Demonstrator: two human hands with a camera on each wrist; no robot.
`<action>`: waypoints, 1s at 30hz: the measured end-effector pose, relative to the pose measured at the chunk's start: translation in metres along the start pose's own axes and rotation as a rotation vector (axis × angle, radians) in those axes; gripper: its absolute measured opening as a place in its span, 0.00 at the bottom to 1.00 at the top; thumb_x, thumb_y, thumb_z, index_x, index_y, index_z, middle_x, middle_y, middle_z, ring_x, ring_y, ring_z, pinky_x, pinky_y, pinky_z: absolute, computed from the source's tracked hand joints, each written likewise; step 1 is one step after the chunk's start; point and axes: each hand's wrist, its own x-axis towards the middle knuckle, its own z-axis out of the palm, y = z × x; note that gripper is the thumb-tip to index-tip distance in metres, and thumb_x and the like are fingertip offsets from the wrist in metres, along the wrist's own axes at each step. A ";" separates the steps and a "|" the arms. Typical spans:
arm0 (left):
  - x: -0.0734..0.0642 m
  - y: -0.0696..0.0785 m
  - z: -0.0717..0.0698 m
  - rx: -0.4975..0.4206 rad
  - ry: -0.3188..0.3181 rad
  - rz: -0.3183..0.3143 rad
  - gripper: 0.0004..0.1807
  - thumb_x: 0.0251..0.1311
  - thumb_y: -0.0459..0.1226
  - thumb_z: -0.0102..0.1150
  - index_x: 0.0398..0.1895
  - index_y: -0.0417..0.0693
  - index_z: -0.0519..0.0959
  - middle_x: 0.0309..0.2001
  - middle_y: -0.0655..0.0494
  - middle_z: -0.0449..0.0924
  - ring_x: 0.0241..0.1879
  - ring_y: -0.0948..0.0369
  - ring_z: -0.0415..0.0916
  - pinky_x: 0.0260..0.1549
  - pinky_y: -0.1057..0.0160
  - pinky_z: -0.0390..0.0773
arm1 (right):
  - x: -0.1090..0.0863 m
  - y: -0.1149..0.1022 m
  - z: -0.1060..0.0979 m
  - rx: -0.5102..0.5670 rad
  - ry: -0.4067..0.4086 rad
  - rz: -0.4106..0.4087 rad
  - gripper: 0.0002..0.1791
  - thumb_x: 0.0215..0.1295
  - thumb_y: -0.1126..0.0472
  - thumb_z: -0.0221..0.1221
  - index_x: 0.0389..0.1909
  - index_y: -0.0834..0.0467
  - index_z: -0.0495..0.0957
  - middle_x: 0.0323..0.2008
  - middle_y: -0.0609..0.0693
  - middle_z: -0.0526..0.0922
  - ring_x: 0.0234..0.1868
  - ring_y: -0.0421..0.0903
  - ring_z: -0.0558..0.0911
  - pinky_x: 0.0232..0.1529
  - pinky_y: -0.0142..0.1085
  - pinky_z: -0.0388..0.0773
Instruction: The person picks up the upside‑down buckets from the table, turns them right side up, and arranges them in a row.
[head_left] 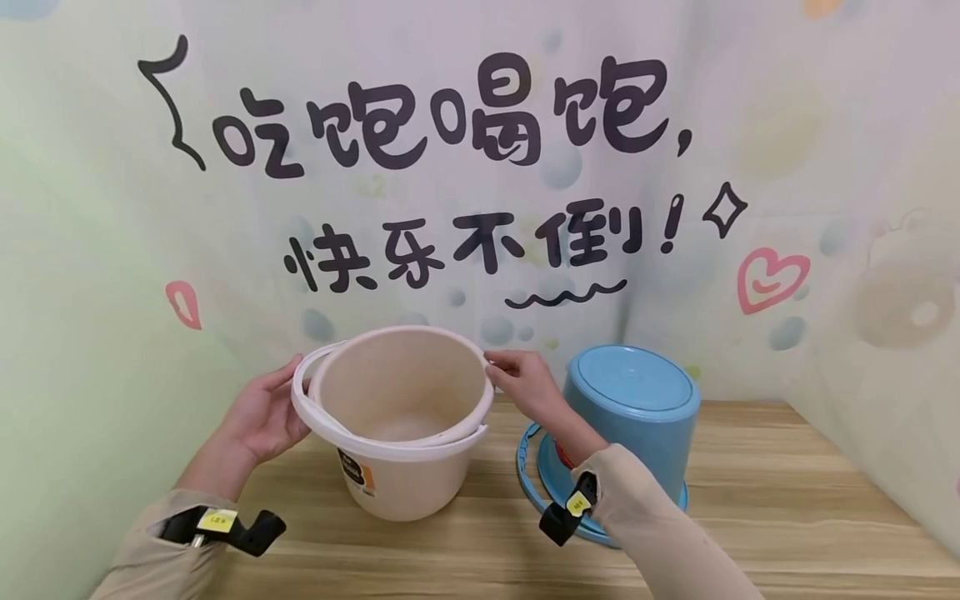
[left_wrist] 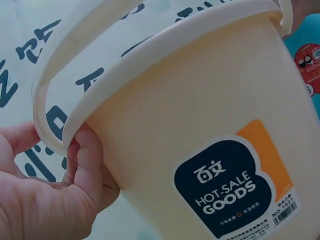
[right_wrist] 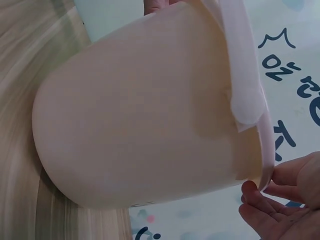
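Note:
Between my two hands is a pale pink bucket (head_left: 405, 483), its mouth turned up and a little toward me. Its white handle (head_left: 390, 446) lies down along the near side of the rim. My left hand (head_left: 262, 412) grips the rim on the left, with curled fingers tucked under the lip in the left wrist view. At the right of the rim, my right hand (head_left: 525, 379) pinches the edge between thumb and fingers. A label (left_wrist: 225, 190) with dark blue and orange parts is on the bucket's front. Inside, the bottom shows bare.
A blue bucket (head_left: 633, 417) stands upside down on the wooden table (head_left: 780, 483), just right of the pink one and partly behind my right forearm. Its blue handle (head_left: 528, 475) juts out toward the left. A printed cloth wall (head_left: 480, 192) rises behind the table.

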 end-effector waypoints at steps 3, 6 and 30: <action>0.002 0.000 -0.002 -0.018 0.035 -0.002 0.20 0.70 0.46 0.35 0.41 0.45 0.78 0.37 0.54 0.79 0.37 0.61 0.78 0.39 0.63 0.77 | 0.002 0.001 0.002 0.016 0.008 0.009 0.17 0.64 0.65 0.54 0.54 0.64 0.74 0.44 0.57 0.80 0.38 0.47 0.79 0.40 0.37 0.77; 0.003 0.000 -0.003 -0.041 0.095 -0.001 0.20 0.70 0.46 0.38 0.38 0.44 0.78 0.35 0.54 0.80 0.35 0.61 0.78 0.37 0.64 0.77 | 0.005 0.002 0.005 0.036 0.012 0.029 0.17 0.65 0.64 0.54 0.54 0.63 0.74 0.45 0.57 0.80 0.41 0.48 0.79 0.42 0.38 0.77; 0.007 -0.006 -0.023 -0.202 0.180 0.020 0.17 0.68 0.40 0.43 0.33 0.37 0.78 0.33 0.50 0.80 0.34 0.60 0.79 0.37 0.66 0.77 | 0.007 0.002 0.007 0.072 0.084 0.068 0.13 0.62 0.64 0.58 0.46 0.63 0.79 0.41 0.56 0.82 0.38 0.47 0.81 0.39 0.37 0.78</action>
